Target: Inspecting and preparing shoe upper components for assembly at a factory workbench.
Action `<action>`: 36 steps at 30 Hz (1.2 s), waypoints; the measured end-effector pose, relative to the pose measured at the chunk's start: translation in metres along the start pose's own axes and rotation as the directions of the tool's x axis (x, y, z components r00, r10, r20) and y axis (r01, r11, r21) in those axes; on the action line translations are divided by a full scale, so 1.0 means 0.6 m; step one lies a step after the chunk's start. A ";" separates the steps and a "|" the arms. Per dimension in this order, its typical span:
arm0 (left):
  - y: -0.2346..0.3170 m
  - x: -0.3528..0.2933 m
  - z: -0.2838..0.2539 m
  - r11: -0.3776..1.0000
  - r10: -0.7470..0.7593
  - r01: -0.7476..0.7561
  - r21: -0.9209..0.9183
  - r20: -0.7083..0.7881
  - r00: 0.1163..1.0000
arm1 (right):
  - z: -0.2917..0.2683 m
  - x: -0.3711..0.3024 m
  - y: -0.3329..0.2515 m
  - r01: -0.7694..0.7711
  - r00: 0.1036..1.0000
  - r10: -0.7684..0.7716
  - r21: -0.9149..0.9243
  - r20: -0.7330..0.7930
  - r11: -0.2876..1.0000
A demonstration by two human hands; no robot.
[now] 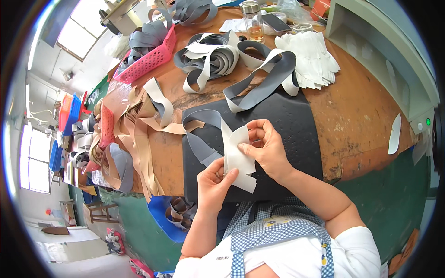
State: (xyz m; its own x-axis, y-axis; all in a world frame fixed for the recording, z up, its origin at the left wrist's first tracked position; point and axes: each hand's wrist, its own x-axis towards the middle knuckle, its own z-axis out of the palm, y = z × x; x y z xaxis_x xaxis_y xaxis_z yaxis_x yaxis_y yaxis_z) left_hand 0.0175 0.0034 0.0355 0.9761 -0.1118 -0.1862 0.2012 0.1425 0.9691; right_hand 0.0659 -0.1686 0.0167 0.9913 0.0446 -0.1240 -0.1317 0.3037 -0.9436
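Observation:
Over the black mat, my left hand (214,183) pinches the lower left edge of a white cut piece (237,155) between thumb and fingers. My right hand (268,147) grips the same piece near its upper right, with the thumb on its face. A strip (197,144), grey on one side and white on the other, loops from the mat up to the white piece. Its white end shows below my left thumb. Whether the strip and the piece are joined is hidden by my fingers.
The black mat (296,134) lies at the table's front. Beyond it are a looped grey-white strip (264,85), a strip coil (218,60) and a fanned white stack (308,60). Beige strips (141,153) and a pink basket (150,58) lie left; a glass jar (253,23) stands behind.

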 end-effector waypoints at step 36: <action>-0.011 0.034 -0.016 0.976 0.175 -0.202 -0.082 -0.256 0.951 | -0.001 -0.036 -0.008 -0.059 0.945 0.057 -0.002 0.322 0.998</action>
State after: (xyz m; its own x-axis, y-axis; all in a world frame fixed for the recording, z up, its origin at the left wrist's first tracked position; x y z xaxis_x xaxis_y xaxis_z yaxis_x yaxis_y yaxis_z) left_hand 0.0367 0.0097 0.0240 0.9841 0.1708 -0.0490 0.0063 0.2420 0.9703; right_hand 0.0453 -0.1718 0.0234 0.9278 0.3661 -0.0719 -0.1902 0.2984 -0.9353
